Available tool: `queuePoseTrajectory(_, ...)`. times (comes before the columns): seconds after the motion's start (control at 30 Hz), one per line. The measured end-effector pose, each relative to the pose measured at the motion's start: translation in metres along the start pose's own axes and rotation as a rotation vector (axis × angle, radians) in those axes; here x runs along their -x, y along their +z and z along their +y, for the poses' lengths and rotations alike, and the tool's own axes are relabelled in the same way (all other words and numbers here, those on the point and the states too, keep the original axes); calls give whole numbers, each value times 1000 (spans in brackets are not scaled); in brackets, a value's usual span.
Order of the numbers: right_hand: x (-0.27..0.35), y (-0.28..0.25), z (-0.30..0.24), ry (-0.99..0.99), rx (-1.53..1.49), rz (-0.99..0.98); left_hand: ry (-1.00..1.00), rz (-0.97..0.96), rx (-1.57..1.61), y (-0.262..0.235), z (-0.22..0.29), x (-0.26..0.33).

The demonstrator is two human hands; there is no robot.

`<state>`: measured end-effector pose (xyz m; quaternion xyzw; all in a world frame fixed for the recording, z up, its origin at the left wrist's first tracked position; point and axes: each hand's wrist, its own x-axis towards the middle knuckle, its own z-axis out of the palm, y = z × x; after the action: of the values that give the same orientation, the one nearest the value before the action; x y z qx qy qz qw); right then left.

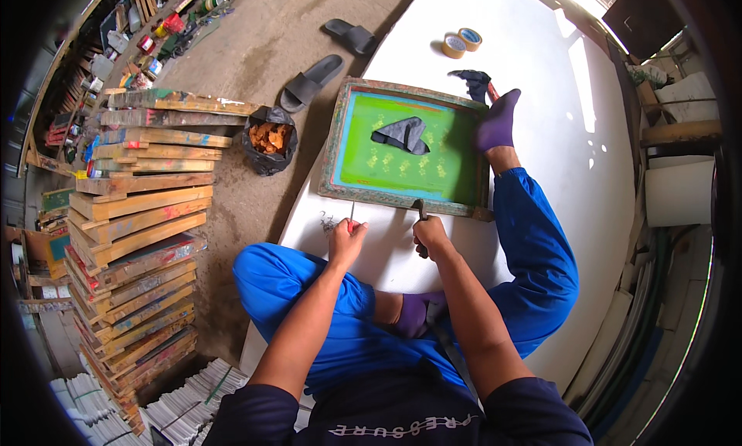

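Note:
In front of me a screen-printing frame (331, 156) with paint-stained wooden sides lies on a white table. Its green mesh (359, 175) carries pale yellow flower motifs, and a crumpled dark grey cloth (402, 135) rests on it. My left hand (345, 243) is closed around the red handle of a thin metal-shafted tool (353, 212), pointing at the frame's near side. Just to the right, my right hand (431, 236) grips a dark, narrow tool (420, 208); its kind is unclear. Its upper end is at the frame's near edge.
My purple-socked foot (498, 121) is against the frame's right side. Beyond lie a black cloth (473, 81) and two tape rolls (454, 46). On the floor left are slippers (311, 83), a black bag (269, 158) of orange-brown scraps and stacked wooden frames (147, 206).

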<state>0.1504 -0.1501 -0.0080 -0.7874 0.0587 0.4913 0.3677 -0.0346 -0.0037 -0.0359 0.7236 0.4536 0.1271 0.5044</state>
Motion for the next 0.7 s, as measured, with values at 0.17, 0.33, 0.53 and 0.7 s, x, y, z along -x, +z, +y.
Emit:
queuePoseTrajectory(0.17,3,-5,3,-69,-91,-73,-13,-6,8,0,-10,-4)
queuePoseTrajectory(0.33,-4,-7,25,-239,-273,-205,-51,15,32,1,-25,-4)
queuePoseTrajectory(0.53,15,8,44,-332,-214,-355,-178,-158,366,-10,-6,10)
queuePoseTrajectory(0.7,49,45,32,-295,-109,-557,-192,-262,521,-20,20,18)
